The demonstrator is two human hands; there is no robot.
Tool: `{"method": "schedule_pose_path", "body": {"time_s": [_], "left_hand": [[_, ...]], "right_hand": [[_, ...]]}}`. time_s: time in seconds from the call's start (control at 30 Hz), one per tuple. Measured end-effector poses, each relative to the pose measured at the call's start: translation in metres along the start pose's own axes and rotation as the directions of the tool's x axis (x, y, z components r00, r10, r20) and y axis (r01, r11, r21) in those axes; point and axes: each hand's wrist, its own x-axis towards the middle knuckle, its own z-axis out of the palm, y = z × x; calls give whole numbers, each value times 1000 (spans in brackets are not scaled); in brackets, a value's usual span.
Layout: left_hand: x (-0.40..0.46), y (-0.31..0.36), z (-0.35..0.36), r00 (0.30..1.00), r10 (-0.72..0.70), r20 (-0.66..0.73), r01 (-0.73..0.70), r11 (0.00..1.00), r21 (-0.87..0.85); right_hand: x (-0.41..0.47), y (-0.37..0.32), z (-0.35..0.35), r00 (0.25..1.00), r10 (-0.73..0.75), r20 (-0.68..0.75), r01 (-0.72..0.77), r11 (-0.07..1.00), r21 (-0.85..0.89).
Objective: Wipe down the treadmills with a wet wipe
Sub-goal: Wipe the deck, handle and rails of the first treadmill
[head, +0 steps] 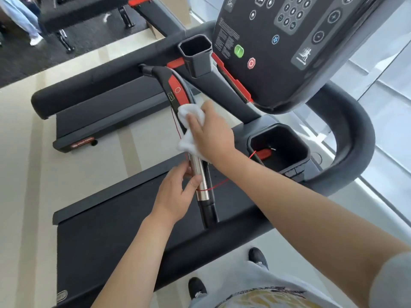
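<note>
I stand beside a black treadmill whose left handrail (205, 210) runs toward me, with a red panel near its top and a silver metal sensor grip (200, 174) in its middle. My right hand (211, 132) presses a crumpled white wet wipe (189, 127) against the rail just below the red panel, fingers curled over the wipe. My left hand (178, 192) holds the silver grip lower down, thumb and fingers round it. A thin red safety cord (213, 187) loops across the rail. The console (289, 41) with keypad and green and red buttons rises at the upper right.
A black cup holder (279, 147) holding a red safety clip sits right of the rail; another cup holder (195, 52) is above. The curved right handrail (351, 138) arcs at right. A second treadmill (100, 107) stands to the left. A person's legs show at far top left.
</note>
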Motion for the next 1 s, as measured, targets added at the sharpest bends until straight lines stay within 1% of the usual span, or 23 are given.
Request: {"method": "schedule_pose_path", "body": {"time_s": [0.07, 0.13, 0.23, 0.3, 0.37, 0.43, 0.57, 0.63, 0.73, 0.8, 0.83, 0.87, 0.93, 1.0], "left_hand": [[-2, 3, -2, 1000, -26, -6, 26, 1000, 8], [-7, 7, -7, 998, -61, -16, 61, 998, -14], [-20, 6, -17, 996, -90, 4, 90, 996, -17], [-36, 2, -25, 992, -116, 48, 116, 993, -8], [-55, -2, -29, 990, -111, 91, 112, 994, -3], [-73, -3, -28, 992, -62, 111, 62, 998, 8], [-81, -4, -25, 996, -12, 92, 7, 999, 49], [-79, -4, -26, 997, -9, 80, 3, 997, 71], [-82, -3, -28, 997, -8, 76, 1, 996, 93], [-86, -3, -29, 999, -4, 50, -2, 993, 120], [-88, -3, -30, 1000, -5, 30, 1, 991, 136], [-91, -2, -30, 1000, -12, 8, 10, 988, 152], [-99, 0, -31, 999, -35, -39, 42, 983, 181], [-109, 3, -31, 994, -62, -92, 78, 978, 192]], "right_hand": [[8, -5, -3, 996, -89, -3, 89, 995, -33], [5, -7, -5, 984, -179, 17, 180, 977, -118], [-24, -1, 0, 931, -360, 61, 362, 889, -280], [-58, 9, 4, 906, -409, 108, 422, 850, -316], [-91, 20, 2, 891, -412, 193, 454, 835, -310], [-112, 28, -5, 873, -402, 277, 478, 818, -318], [-101, 19, -8, 852, -425, 306, 515, 783, -349], [-82, 7, -5, 855, -433, 285, 517, 763, -389], [-53, -7, -4, 876, -447, 184, 481, 777, -406], [-49, -11, -4, 881, -442, 166, 470, 784, -406], [-50, -11, -5, 887, -425, 180, 460, 794, -397], [-54, -10, -6, 895, -393, 210, 445, 809, -384], [-65, -9, -12, 897, -296, 328, 409, 838, -362], [-78, -10, -23, 869, -214, 445, 380, 866, -325]]}}
